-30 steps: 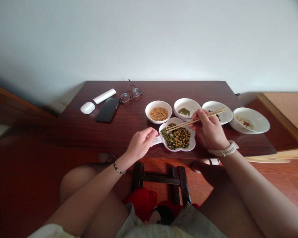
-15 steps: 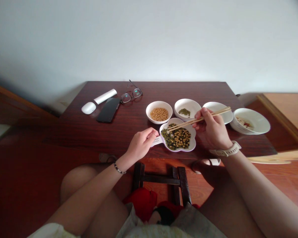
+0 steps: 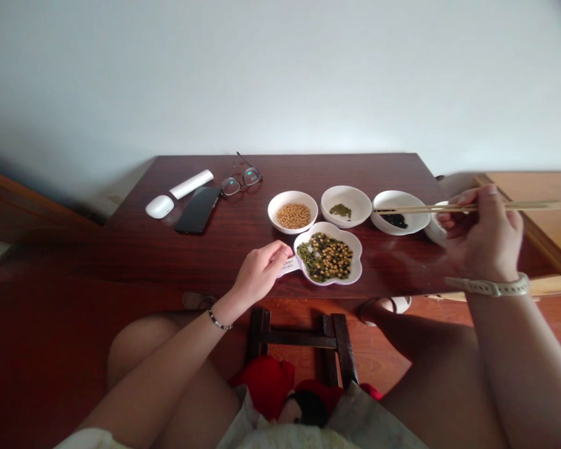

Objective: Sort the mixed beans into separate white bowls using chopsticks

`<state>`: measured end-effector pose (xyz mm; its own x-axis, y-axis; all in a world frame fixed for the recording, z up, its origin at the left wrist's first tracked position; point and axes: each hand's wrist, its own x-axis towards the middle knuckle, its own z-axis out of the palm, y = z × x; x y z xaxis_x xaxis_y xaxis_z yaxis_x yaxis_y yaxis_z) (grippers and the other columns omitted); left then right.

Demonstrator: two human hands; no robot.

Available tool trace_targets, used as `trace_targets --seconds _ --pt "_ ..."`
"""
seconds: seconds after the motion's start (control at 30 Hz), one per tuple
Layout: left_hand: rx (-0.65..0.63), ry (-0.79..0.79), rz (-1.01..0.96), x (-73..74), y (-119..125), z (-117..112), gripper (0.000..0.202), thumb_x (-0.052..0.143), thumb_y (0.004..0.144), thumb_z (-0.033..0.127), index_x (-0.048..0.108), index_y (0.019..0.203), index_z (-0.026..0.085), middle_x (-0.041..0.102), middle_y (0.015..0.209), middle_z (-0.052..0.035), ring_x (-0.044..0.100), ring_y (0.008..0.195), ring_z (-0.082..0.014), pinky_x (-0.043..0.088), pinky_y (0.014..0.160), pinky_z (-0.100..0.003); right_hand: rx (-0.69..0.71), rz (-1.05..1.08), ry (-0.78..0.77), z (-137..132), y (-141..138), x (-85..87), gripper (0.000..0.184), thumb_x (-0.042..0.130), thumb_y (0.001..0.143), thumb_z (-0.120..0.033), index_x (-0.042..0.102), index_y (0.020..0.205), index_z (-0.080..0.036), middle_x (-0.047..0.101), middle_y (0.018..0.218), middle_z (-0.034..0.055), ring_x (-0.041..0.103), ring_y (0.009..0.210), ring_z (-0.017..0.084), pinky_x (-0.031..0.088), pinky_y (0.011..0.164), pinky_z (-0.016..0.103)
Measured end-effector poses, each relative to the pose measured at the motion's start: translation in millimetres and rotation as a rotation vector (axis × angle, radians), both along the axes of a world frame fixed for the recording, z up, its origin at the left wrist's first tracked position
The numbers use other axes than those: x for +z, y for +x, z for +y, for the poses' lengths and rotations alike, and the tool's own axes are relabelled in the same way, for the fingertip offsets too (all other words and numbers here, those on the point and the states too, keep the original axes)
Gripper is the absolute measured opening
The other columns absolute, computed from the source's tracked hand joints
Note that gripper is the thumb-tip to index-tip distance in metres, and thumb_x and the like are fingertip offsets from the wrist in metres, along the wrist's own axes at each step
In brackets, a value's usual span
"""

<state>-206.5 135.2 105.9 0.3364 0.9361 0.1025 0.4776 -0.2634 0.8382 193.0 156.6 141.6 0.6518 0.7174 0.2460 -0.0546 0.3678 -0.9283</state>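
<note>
My left hand [image 3: 260, 269] is closed on the handle of a white flower-shaped dish [image 3: 356, 267], which holds mixed green, dark and yellow beans. My right hand [image 3: 489, 240] grips a pair of wooden chopsticks [image 3: 425, 209], their tips over the bowl of black beans [image 3: 422, 219]. Whether the tips pinch a bean is too small to tell. Behind the dish stand a bowl of yellow soybeans [image 3: 273, 219] and a bowl with a few green beans [image 3: 330, 197]. Partly hidden by my right hand is another white bowl [image 3: 434, 229] at the right.
On the left of the dark wooden table [image 3: 135, 249] lie a black phone [image 3: 197, 210], a white rounded case [image 3: 159, 206], a white bar-shaped object [image 3: 191, 184] and eyeglasses [image 3: 242, 181]. A lighter wooden surface [image 3: 537, 193] stands to the right, and a wall rises behind.
My right hand has moved right with the chopsticks, whose tips went from the flower-shaped dish to the black-bean bowl. My left hand keeps its hold on the handle.
</note>
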Motion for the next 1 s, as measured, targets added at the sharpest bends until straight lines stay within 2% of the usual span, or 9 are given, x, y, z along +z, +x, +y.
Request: trace_targets --seconds 0.13,0.27,0.37,0.43,0.57,0.73,0.83,0.93,1.0 --pt "0.009 -0.005 0.000 -0.9 0 1 0.038 0.053 0.117 0.046 0.078 0.103 0.020 0.084 0.100 -0.0041 0.076 0.087 -0.0196 0.050 0.079 -0.028 -0.192 -0.075 0.003 -3 26 -3.7 0.044 0.058 0.109 -0.015 0.067 0.066 -0.020 0.060 0.067 0.0022 0.060 0.050 0.012 0.046 0.049 0.031" --pt "0.015 -0.003 0.002 -2.1 -1 3 0.038 0.053 0.117 0.046 0.078 0.103 0.020 0.085 0.103 -0.0046 0.077 0.090 -0.0204 0.052 0.082 -0.029 -0.211 -0.072 -0.003 -6 40 -9.5 0.043 0.058 0.106 -0.013 0.068 0.065 -0.021 0.060 0.065 0.0015 0.062 0.048 0.014 0.045 0.046 0.031" --pt "0.017 -0.005 0.004 -3.4 -1 4 0.039 0.053 0.117 0.047 0.078 0.103 0.020 0.085 0.103 -0.0044 0.077 0.091 -0.0206 0.051 0.081 -0.029 -0.173 -0.051 0.020 -7 37 -10.9 0.041 0.060 0.105 -0.014 0.068 0.065 -0.020 0.060 0.065 0.0009 0.061 0.048 0.013 0.043 0.044 0.028" --pt "0.020 -0.004 0.003 -3.4 -1 4 0.039 0.053 0.117 0.048 0.077 0.102 0.021 0.085 0.103 -0.0042 0.077 0.091 -0.0210 0.051 0.081 -0.029 -0.119 -0.053 0.016 -7 28 -9.9 0.037 0.060 0.104 -0.013 0.069 0.068 -0.019 0.060 0.066 0.0007 0.061 0.047 0.012 0.042 0.043 0.025" --pt "0.017 -0.013 -0.004 -1.5 0 2 0.038 0.053 0.117 0.047 0.076 0.103 0.021 0.085 0.105 -0.0044 0.077 0.094 -0.0212 0.051 0.084 -0.029 0.040 0.011 0.012 -4 -2 -6.1 0.033 0.063 0.107 -0.020 0.069 0.074 -0.017 0.065 0.072 0.0026 0.064 0.051 0.011 0.049 0.045 0.022" --pt "0.008 -0.018 -0.008 -0.7 0 1 0.039 0.053 0.117 0.048 0.077 0.103 0.020 0.084 0.102 -0.0040 0.075 0.090 -0.0200 0.049 0.080 -0.029 0.287 0.052 -0.073 -1 -48 -5.3 0.039 0.085 0.099 -0.048 0.069 0.081 -0.017 0.066 0.075 0.0006 0.064 0.053 0.010 0.049 0.045 0.018" --pt "0.003 -0.013 0.001 -0.2 0 1 0.040 0.053 0.117 0.048 0.077 0.102 0.020 0.084 0.098 -0.0037 0.074 0.085 -0.0195 0.048 0.077 -0.028 0.440 -0.037 -0.191 -1 -73 -7.9 0.048 0.081 0.099 -0.064 0.071 0.084 -0.020 0.067 0.067 0.0014 0.062 0.052 0.011 0.052 0.048 0.019" --pt "0.000 -0.011 0.006 0.9 0 0 0.040 0.052 0.117 0.048 0.078 0.103 0.020 0.084 0.098 -0.0041 0.074 0.084 -0.0197 0.048 0.076 -0.028 0.526 -0.095 -0.244 0 -92 -11.1 0.048 0.079 0.100 -0.068 0.073 0.083 -0.023 0.069 0.067 0.0021 0.065 0.056 0.013 0.054 0.051 0.021" --pt "0.000 -0.009 0.008 1.1 0 -1 0.041 0.052 0.117 0.048 0.078 0.103 0.020 0.084 0.098 -0.0044 0.074 0.085 -0.0199 0.049 0.076 -0.029 0.528 -0.141 -0.251 2 -99 -13.0 0.049 0.079 0.099 -0.069 0.073 0.082 -0.024 0.070 0.068 0.0022 0.066 0.057 0.015 0.054 0.051 0.023"
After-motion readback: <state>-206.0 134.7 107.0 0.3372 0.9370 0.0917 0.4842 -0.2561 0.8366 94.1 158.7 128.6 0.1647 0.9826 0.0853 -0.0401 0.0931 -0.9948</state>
